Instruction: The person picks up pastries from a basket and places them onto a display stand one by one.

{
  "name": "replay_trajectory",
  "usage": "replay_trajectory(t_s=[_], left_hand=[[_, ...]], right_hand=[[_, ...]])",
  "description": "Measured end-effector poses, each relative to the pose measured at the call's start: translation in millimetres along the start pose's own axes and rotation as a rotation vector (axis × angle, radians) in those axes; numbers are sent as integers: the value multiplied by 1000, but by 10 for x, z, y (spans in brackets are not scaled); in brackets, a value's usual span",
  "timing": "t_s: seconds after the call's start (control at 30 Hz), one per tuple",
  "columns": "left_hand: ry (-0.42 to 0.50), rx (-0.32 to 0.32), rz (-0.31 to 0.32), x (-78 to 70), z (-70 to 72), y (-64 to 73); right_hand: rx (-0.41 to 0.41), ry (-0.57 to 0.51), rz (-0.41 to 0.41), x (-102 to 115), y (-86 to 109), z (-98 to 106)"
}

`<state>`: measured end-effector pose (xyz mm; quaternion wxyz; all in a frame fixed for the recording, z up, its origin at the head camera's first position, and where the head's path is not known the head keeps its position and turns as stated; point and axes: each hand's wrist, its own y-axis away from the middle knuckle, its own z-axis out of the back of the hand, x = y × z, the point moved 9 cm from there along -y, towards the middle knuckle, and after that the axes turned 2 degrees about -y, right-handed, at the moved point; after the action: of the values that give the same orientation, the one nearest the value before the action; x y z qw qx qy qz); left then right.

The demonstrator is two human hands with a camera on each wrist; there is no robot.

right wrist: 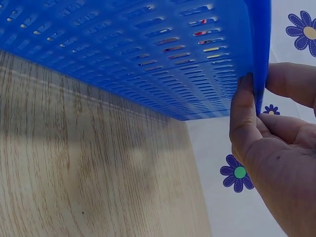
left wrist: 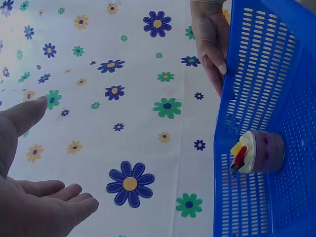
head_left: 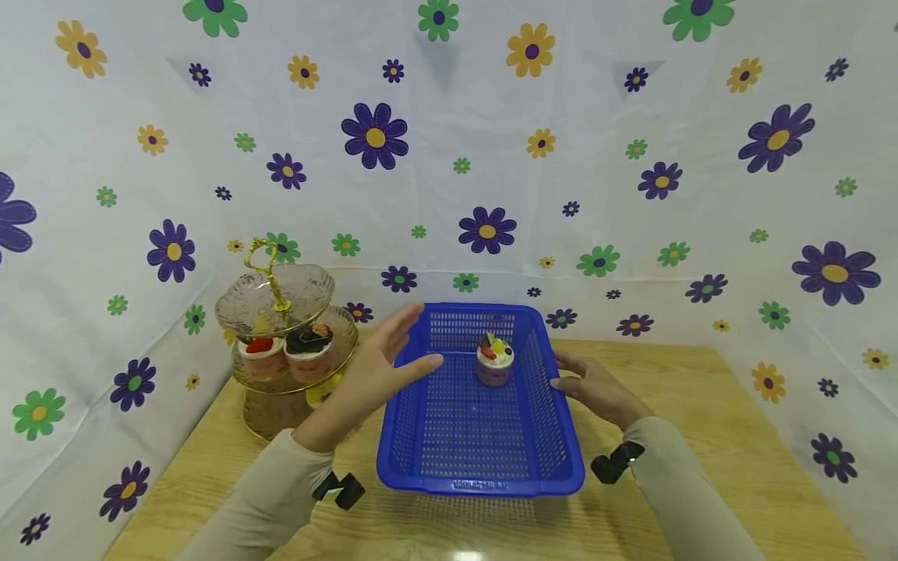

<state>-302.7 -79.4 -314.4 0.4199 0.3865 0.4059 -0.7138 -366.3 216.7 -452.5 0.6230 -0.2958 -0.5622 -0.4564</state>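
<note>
A blue perforated plastic basket [head_left: 480,488] sits on the table before me. Inside it stands a dessert cup [head_left: 495,368], topped with white cream and red and yellow fruit pieces. My right hand [head_left: 599,391] pinches the basket's right rim, with the thumb and fingers on opposite sides of it in the right wrist view. Over the left rim hovers my left hand [head_left: 370,378], thumb and fingers spread apart and holding nothing. In the left wrist view that hand [left wrist: 37,197] is well apart from the basket wall.
To the left stands a tiered dessert stand [head_left: 277,300] with a gold handle. Its middle tier bears a red-topped cup [head_left: 263,360] and a dark-topped cup [head_left: 309,354]. Something yellow on the tier below is partly hidden by my left arm. Flowered cloth [head_left: 596,195] hangs behind the wooden table [head_left: 701,436].
</note>
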Motion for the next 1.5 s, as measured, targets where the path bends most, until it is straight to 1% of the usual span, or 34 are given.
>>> replay_trajectory(t_s=[0.07, 0.1, 0.13, 0.2, 0.27, 0.3, 0.33, 0.37, 0.5, 0.57, 0.67, 0.8, 0.9, 1.03, 1.17, 1.27, 1.4, 1.5], left_hand=[[60, 4, 46, 30, -50, -118], [85, 6, 67, 11, -70, -161], [114, 2, 80, 28, -85, -222], [162, -14, 93, 55, -94, -340], [181, -33, 87, 87, -90, -460], [176, -45, 84, 105, -85, -512], [173, -61, 82, 165, -80, -577], [169, -71, 81, 189, -80, -622], [124, -99, 106, 334, -114, -778], [107, -106, 131, 427, -153, -852], [87, -106, 194, 594, -229, -934], [56, -99, 281, 824, -340, -989], [51, -100, 326, 975, -421, -1002], [61, -103, 356, 1137, -543, -1009], [18, -108, 383, 1300, -668, -1005], [-7, -93, 401, 1422, -781, -991], [-6, -71, 418, 1558, -934, -954], [-13, -66, 434, 1637, -1021, -929]], right_hand=[[5, -5, 2, -4, -2, -9], [5, -3, 2, -6, -3, -11], [6, -3, 4, -3, -3, -12], [7, 7, 6, 6, -3, -9], [5, 12, 7, 14, -7, -2], [2, 15, 2, 16, -7, 3], [1, 15, 0, 15, -10, 7], [3, 21, -2, 14, -10, 8], [-19, 38, -26, -11, -11, 23], [-18, 53, -26, -11, -8, 25], [-24, 48, -30, -16, -8, 32], [-13, 37, -18, -4, -5, 23], [-1, 39, -7, 12, -3, 9], [-2, 42, -5, 19, 5, 11], [-3, 44, -4, 8, 8, 15], [3, 39, -2, -3, -2, 13], [1, 37, -5, -14, -12, 21], [8, 44, 5, -6, -16, 21]])
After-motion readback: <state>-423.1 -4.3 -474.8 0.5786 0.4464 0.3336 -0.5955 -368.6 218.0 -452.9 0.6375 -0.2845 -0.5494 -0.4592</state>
